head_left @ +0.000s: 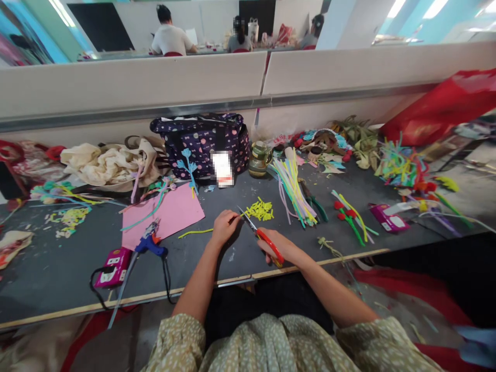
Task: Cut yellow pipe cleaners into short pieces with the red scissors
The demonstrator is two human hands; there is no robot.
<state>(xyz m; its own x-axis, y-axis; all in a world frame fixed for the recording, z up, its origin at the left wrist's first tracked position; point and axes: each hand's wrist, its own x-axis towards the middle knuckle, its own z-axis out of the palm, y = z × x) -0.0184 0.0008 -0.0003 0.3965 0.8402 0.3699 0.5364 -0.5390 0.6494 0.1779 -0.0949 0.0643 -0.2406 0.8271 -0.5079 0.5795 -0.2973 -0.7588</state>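
My left hand [226, 227] is pinched on a yellow pipe cleaner [196, 232], whose long end sticks out to the left over the dark table. In my right hand [279, 247] are red-handled scissors [270, 245], fingers wrapped around the handles. The blades point up and left, their tips close to my left fingertips. Just beyond the blades lies a small heap of short yellow pipe cleaner pieces [260, 209]. The bit of pipe cleaner between my left fingertips is too small to make out.
A pastel pipe cleaner bundle [294, 191] lies right of the heap. Left are a pink sheet [166, 212] and a blue glue gun [151, 244] with its cord. Behind stand a patterned bag [201, 144] and a glass jar [259, 159]. Red-tipped stems [351, 214] lie to the right.
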